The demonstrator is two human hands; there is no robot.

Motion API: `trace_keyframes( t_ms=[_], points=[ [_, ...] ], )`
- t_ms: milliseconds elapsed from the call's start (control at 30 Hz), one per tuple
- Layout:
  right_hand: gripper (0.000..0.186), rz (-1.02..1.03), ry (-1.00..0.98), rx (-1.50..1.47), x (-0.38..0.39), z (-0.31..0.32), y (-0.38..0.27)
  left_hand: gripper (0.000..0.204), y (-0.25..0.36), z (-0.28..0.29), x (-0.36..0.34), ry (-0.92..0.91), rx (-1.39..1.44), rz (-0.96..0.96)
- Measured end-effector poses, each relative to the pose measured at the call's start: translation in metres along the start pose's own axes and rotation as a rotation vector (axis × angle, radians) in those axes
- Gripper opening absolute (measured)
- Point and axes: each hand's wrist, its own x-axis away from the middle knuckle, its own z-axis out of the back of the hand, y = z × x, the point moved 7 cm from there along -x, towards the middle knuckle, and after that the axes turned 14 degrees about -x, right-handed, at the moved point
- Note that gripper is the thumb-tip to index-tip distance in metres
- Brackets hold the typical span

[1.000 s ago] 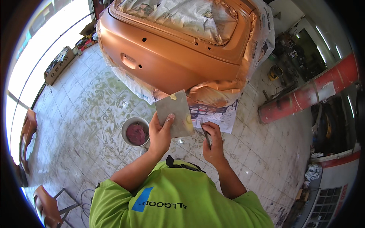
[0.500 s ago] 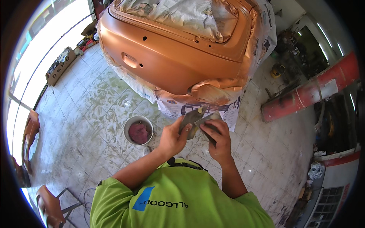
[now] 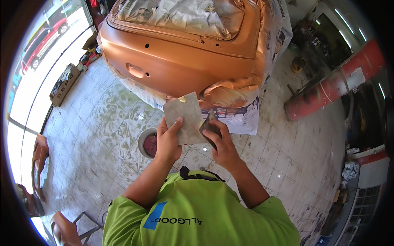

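In front of my chest, my left hand (image 3: 167,141) grips a flat grey mixing plate (image 3: 182,121) by its lower left edge, the thumb lying on its face. A small yellowish dab (image 3: 183,99) sits at the plate's far edge. My right hand (image 3: 221,143) is closed on a dark, thin putty spreader (image 3: 209,123), held against or just beside the plate's right edge. Beyond both hands stands the orange rear of a car (image 3: 172,57), its window opening covered with masking paper (image 3: 168,18).
A white bucket (image 3: 141,144) holding something dark pink stands on the tiled floor, partly behind my left arm. Printed paper (image 3: 242,119) hangs below the car. A red cylindrical post (image 3: 328,92) leans at right; a cardboard box (image 3: 65,88) and orange body parts (image 3: 40,164) lie left.
The plate has tilted so its broad face shows, and my left hand has moved left with it. The spreader has come away to the right. A red vehicle now shows outside at left.
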Motion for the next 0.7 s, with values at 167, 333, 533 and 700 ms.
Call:
trace_keyframes(
  t_ms=[167, 333, 533, 700],
  points=[
    [0.075, -0.075, 0.012, 0.225, 0.017, 0.019, 0.025, 0.024, 0.008, 0.020, 0.011, 0.122, -0.530, -0.311],
    [0.071, -0.039, -0.186, 0.241, 0.030, -0.029, -0.001, 0.020, 0.025, 0.003, 0.012, 0.203, -0.820, -0.510],
    [0.070, -0.009, 0.102, 0.212, 0.019, 0.002, -0.010, 0.019, 0.036, -0.014, 0.025, 0.080, -0.985, -0.622],
    [0.071, -0.111, -0.254, 0.196, 0.049, -0.033, 0.020, 0.020, 0.030, 0.009, 0.009, 0.138, -0.774, -0.470]
  ],
)
